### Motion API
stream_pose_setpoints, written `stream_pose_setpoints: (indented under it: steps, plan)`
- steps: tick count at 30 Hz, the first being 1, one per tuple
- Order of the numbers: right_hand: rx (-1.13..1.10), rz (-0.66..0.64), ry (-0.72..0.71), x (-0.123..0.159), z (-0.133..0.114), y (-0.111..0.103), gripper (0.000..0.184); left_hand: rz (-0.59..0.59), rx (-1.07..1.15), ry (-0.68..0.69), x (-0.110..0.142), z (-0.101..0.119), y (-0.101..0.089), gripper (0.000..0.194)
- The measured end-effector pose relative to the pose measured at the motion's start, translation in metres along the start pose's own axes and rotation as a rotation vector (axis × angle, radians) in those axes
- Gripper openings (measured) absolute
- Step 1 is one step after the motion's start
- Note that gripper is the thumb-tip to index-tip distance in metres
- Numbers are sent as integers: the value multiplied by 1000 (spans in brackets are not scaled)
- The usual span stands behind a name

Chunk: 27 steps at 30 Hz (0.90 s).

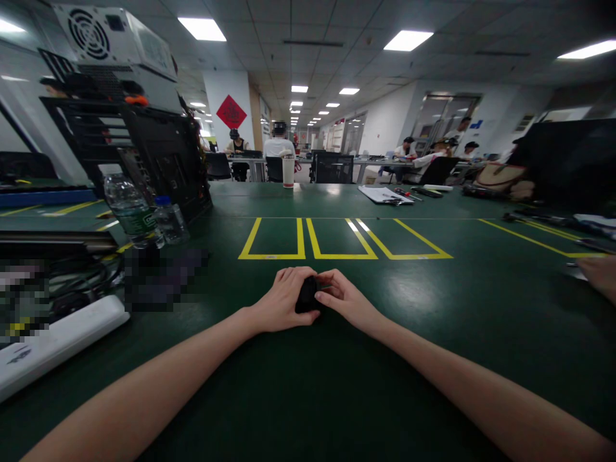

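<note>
A small black rounded object rests at the middle of the green table; its exact kind is too dark to make out. My left hand curls round its left side, thumb in front and fingers over the back. From the right, my right hand holds the same object between thumb and fingers. Both hands hide much of its surface. Just beyond them, yellow tape outlines mark the tabletop.
At left stand an open computer case, clear plastic bottles and a white power strip. A white cup and a clipboard sit farther back. Another person's hand shows at the right edge.
</note>
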State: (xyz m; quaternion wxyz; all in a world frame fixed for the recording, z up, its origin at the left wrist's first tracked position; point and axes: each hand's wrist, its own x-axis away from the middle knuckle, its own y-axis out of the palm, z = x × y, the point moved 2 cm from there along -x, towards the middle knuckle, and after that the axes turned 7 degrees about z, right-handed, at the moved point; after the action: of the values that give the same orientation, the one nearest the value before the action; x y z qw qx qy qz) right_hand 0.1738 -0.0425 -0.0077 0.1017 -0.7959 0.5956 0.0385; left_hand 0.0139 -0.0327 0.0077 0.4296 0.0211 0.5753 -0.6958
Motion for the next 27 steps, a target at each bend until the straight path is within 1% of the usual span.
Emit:
stream_pose_setpoints:
  steps: [3, 7, 8, 11, 13, 17, 20, 24, 25, 27]
  plan:
    - [-6, -46, 17, 1, 1, -1, 27, 5, -2, 3, 1, 0, 0, 58]
    - [-26, -85, -40, 1, 2, -1, 35, -2, -1, 12, 2, -1, 0, 57]
    - [-28, -81, -47, 1, 3, -2, 34, -2, -2, 11, 2, -1, 0, 57]
    - [-33, -48, -51, 0, 3, -2, 22, 3, -5, 11, 2, -1, -1, 58]
    - [-32, -32, -44, -1, 2, -1, 19, 4, -4, 14, 1, -1, 0, 58]
    - [-33, -20, -12, -2, 2, -1, 27, 11, -7, 12, 1, -1, 1, 58]
    - [-38, -59, 4, -1, 3, -2, 29, 11, -4, 9, 1, -2, 2, 59]
    - [-33, -107, -25, 1, 4, -3, 36, 11, -1, 13, 2, -1, 1, 58]
    - [-36, -108, -31, 1, 4, -3, 37, 11, -1, 14, 2, -1, 1, 57]
    - [-46, -96, -36, 1, 5, -3, 32, 11, -2, 13, 2, -1, 1, 57]
